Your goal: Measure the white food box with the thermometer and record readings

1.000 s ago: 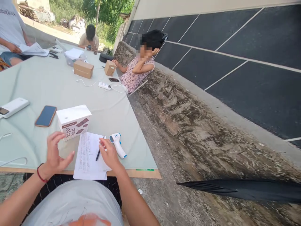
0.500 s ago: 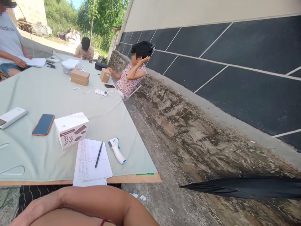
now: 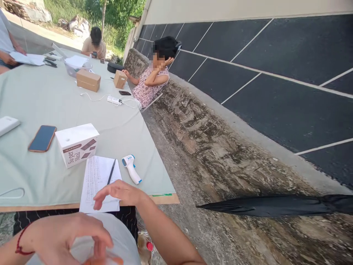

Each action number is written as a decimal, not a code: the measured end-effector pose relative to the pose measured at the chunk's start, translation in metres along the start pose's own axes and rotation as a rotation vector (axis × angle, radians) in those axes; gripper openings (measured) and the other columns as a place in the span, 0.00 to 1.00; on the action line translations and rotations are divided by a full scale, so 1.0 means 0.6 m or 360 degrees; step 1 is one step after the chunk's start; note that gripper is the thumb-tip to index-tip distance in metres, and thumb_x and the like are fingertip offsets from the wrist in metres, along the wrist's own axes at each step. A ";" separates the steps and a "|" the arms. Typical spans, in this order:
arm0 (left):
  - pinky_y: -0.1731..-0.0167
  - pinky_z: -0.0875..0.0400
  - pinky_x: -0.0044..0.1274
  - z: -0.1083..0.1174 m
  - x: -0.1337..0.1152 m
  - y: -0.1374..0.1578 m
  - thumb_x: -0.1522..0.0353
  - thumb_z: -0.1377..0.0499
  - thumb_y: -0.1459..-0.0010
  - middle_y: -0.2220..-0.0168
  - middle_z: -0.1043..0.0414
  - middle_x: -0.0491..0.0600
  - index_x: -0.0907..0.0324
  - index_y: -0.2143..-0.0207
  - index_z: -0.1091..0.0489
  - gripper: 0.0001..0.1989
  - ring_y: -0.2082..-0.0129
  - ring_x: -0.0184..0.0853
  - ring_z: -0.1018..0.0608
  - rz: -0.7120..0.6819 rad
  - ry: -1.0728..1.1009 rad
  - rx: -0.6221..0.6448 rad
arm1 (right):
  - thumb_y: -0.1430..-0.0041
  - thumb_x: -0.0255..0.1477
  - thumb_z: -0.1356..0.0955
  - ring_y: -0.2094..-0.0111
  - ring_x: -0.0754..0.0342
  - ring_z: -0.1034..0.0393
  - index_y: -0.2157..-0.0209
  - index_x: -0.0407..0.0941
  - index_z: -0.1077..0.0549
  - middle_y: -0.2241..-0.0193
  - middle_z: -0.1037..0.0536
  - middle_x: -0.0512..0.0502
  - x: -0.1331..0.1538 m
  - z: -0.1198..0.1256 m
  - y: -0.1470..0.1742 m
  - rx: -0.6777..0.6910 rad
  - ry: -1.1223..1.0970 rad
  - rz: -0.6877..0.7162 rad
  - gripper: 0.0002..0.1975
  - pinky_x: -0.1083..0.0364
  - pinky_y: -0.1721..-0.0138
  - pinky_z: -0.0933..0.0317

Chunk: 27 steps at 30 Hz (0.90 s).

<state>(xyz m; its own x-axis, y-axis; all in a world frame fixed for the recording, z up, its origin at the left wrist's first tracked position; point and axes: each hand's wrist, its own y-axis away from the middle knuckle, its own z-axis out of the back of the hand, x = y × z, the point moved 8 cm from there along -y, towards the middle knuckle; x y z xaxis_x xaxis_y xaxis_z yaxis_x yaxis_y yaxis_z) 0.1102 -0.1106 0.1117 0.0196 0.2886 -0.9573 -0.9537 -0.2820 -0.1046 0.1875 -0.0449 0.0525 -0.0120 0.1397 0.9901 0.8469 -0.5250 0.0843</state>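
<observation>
My right hand (image 3: 120, 193) hovers over the near edge of the written sheets of paper (image 3: 89, 187), its fingers loosely bent and apart, with nothing in them. Just beyond its fingers a black pen (image 3: 111, 171) lies on the sheets. My left hand (image 3: 73, 235), a red cord on its wrist, is low in front of my light shirt (image 3: 121, 233); its fingers are curved and spread, and I see nothing held. A white and blue infrared thermometer (image 3: 131, 169) lies right of the papers. To their left stands a white box (image 3: 78, 145) printed "Super Meal".
On the cloth-covered table (image 3: 44, 176) are a phone (image 3: 42, 138), a white power bank (image 3: 8, 125), a power strip (image 3: 114, 100) and two cardboard boxes (image 3: 88, 80). Several people sit around it. A folded black umbrella (image 3: 261, 205) juts in at right; a red-capped bottle (image 3: 147, 247) is below.
My crossed forearms have come apart. The right hand has risen over the papers, and the left hand has come into sight at lower left. The view has shifted slightly.
</observation>
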 end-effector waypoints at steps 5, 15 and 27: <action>0.54 0.26 0.34 0.206 0.111 0.185 0.55 0.36 0.45 0.63 0.32 0.48 0.53 0.61 0.34 0.16 0.61 0.39 0.25 0.0271 -0.0624 -0.2215 | 0.45 0.43 0.30 0.44 0.43 0.33 0.45 0.46 0.29 0.47 0.26 0.38 -0.015 0.224 0.177 -0.1782 0.1281 -0.0601 0.28 0.46 0.44 0.41; 0.46 0.31 0.47 0.297 0.229 0.154 0.48 0.32 0.57 0.43 0.34 0.61 0.57 0.41 0.43 0.46 0.42 0.56 0.30 0.0668 -0.0747 -0.2016 | 0.43 0.34 0.35 0.52 0.43 0.28 0.53 0.40 0.26 0.54 0.23 0.34 -0.116 0.257 0.174 -0.1842 0.1366 -0.1272 0.19 0.51 0.55 0.38; 0.51 0.26 0.42 0.293 0.222 0.169 0.45 0.45 0.43 0.46 0.26 0.58 0.60 0.42 0.38 0.36 0.49 0.52 0.23 0.0695 -0.0564 -0.2148 | 0.56 0.40 0.30 0.79 0.58 0.40 0.66 0.44 0.28 0.78 0.31 0.53 -0.055 0.094 -0.025 -0.1453 -0.0559 0.0270 0.17 0.56 0.75 0.44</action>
<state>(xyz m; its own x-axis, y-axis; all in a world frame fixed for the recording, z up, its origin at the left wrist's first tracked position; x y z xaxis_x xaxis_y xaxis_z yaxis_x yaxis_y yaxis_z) -0.0367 0.0599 0.0210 -0.4547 0.1062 -0.8843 0.1396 -0.9721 -0.1885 0.2049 0.0057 0.0120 0.3545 0.1664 0.9201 0.0867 -0.9857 0.1448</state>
